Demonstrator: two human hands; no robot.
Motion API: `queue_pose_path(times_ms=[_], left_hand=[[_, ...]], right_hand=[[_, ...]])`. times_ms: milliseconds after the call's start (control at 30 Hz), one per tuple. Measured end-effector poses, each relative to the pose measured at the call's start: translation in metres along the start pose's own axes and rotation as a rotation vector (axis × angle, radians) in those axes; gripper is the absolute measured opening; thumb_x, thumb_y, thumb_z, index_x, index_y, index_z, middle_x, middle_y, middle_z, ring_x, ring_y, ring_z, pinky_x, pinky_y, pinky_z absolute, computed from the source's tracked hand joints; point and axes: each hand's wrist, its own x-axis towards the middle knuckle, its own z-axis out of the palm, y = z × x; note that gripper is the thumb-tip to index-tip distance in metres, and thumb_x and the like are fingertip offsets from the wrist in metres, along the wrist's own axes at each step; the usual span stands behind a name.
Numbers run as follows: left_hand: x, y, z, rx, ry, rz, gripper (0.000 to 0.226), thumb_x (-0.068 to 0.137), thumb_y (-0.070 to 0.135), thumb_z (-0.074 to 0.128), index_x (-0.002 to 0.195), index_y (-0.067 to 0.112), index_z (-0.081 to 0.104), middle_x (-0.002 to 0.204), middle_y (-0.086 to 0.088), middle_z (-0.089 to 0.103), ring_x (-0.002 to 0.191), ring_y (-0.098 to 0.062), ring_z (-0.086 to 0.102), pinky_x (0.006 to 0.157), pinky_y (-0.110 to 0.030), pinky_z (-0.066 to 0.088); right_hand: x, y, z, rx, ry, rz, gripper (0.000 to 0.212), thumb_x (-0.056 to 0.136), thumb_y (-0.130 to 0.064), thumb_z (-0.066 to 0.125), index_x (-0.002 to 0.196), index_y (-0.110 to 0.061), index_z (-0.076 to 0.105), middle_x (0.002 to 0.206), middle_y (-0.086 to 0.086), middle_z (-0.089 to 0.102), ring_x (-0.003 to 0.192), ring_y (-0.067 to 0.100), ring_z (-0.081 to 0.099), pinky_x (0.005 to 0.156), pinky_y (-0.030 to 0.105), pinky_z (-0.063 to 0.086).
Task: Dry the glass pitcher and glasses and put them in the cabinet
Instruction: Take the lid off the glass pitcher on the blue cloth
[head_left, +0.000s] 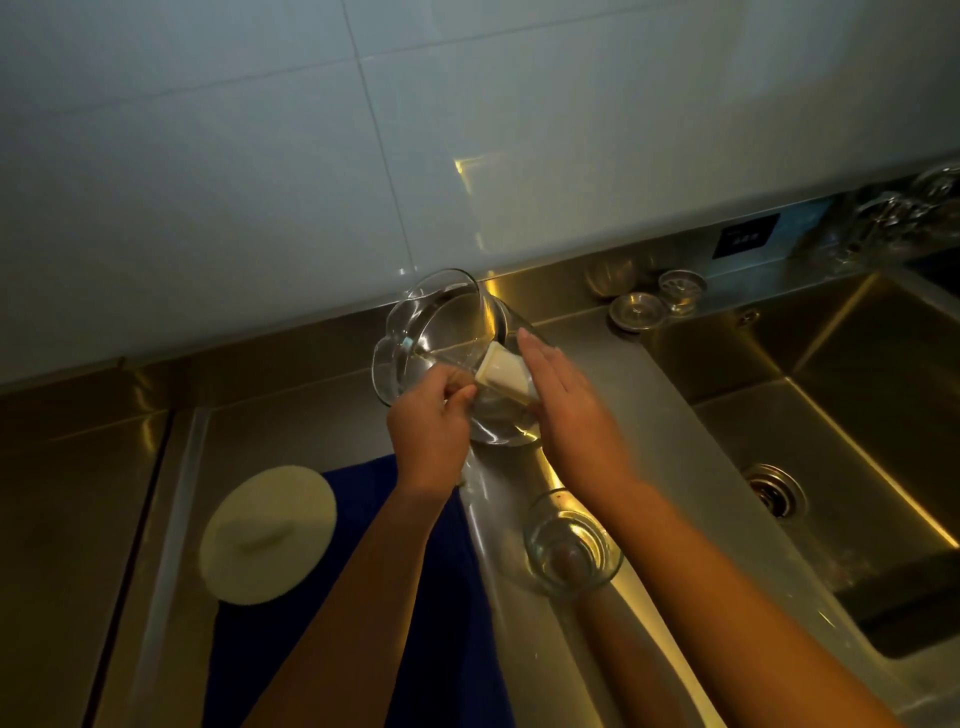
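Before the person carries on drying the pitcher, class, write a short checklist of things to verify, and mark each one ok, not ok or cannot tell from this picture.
1. Glass pitcher held: ok, left hand grips it near the cream handle piece.
2. Right hand steadying it: ok, flat against the pitcher's side.
3. Blue cloth in hand: not ok, it lies on the counter under the left forearm.
4. Pitcher dry: cannot tell.
5. Drinking glass out of the way: not ok, it stands beneath the right forearm.
6. Cream lid out of the way: ok, it rests left of the arms.
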Motion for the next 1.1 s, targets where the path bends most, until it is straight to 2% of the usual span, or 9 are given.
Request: queue_pose_path(times_ms=[100,200,300,400,500,600,800,967,1100], left_hand=[[-0.002,-0.009,-0.013,-0.014,0.017,-0.022,0.007,0.087,0.008,0.058,0.089,0.013,0.062,0.085,0.006,0.06,0.08,-0.004,0.056,0.069,-0.012,0.043],[-0.006,-0.02,-0.028,-0.058,0.041,-0.059,0.008,0.087,0.007,0.058,0.085,0.014,0.062,0.079,0.01,0.06,0.075,0.001,0.055,0.066,-0.012,0.044],[-0.011,-0.033,-0.042,-0.084,0.074,-0.086,0.009,0.086,0.006,0.059,0.084,0.014,0.062,0.076,0.012,0.059,0.072,0.001,0.056,0.063,-0.008,0.045],[-0.021,-0.043,-0.058,-0.155,0.107,-0.129,0.016,0.087,0.004,0.058,0.078,0.018,0.06,0.074,0.011,0.059,0.067,0.006,0.056,0.06,-0.004,0.043],[-0.031,-0.053,-0.072,-0.271,0.12,-0.152,0.023,0.087,0.002,0.057,0.076,0.023,0.058,0.075,0.008,0.062,0.066,0.01,0.057,0.061,-0.005,0.044],[-0.04,-0.063,-0.082,-0.346,0.091,-0.18,0.023,0.087,0.001,0.057,0.078,0.022,0.059,0.077,0.004,0.064,0.067,0.005,0.059,0.063,-0.009,0.046],[-0.053,-0.075,-0.087,-0.467,0.052,-0.255,0.02,0.087,0.001,0.056,0.081,0.02,0.062,0.082,-0.002,0.066,0.077,-0.009,0.061,0.069,-0.019,0.048],[-0.061,-0.081,-0.091,-0.554,0.019,-0.315,0.018,0.087,0.0,0.056,0.081,0.016,0.062,0.079,-0.002,0.066,0.072,-0.007,0.062,0.068,-0.02,0.049],[-0.065,-0.084,-0.092,-0.591,-0.012,-0.351,0.017,0.087,-0.001,0.056,0.08,0.014,0.061,0.079,-0.004,0.067,0.074,-0.011,0.062,0.07,-0.024,0.049]], right_hand=[[0.001,-0.016,0.002,0.018,-0.018,0.005,0.079,0.082,-0.005,0.063,0.146,-0.018,0.018,0.145,0.007,0.036,0.133,0.028,0.033,0.104,0.047,0.037],[-0.002,-0.033,0.006,0.027,0.002,-0.039,0.073,0.079,-0.002,0.066,0.142,-0.011,0.03,0.141,0.011,0.041,0.129,0.028,0.038,0.105,0.041,0.035],[-0.004,-0.051,0.013,-0.033,0.027,-0.134,0.062,0.072,0.001,0.071,0.129,-0.005,0.048,0.127,0.016,0.054,0.115,0.032,0.051,0.093,0.038,0.04],[-0.005,-0.068,0.025,-0.11,0.069,-0.225,0.059,0.059,0.005,0.076,0.115,-0.003,0.058,0.109,0.018,0.062,0.097,0.035,0.06,0.079,0.042,0.049],[-0.004,-0.083,0.036,-0.192,0.115,-0.276,0.061,0.054,0.005,0.079,0.111,-0.004,0.06,0.102,0.016,0.064,0.091,0.034,0.062,0.077,0.045,0.052],[-0.007,-0.094,0.042,-0.236,0.131,-0.3,0.06,0.053,0.004,0.08,0.109,-0.006,0.061,0.097,0.015,0.065,0.087,0.033,0.063,0.076,0.046,0.051],[-0.013,-0.103,0.045,-0.289,0.085,-0.314,0.059,0.053,-0.007,0.085,0.108,-0.01,0.062,0.093,0.011,0.064,0.084,0.031,0.063,0.073,0.044,0.051],[-0.016,-0.108,0.049,-0.325,0.027,-0.327,0.058,0.055,-0.007,0.084,0.108,-0.01,0.061,0.092,0.013,0.063,0.084,0.035,0.061,0.073,0.048,0.052],[-0.018,-0.11,0.053,-0.362,0.026,-0.337,0.058,0.053,-0.007,0.085,0.106,-0.01,0.062,0.091,0.013,0.064,0.082,0.035,0.061,0.073,0.051,0.052]])
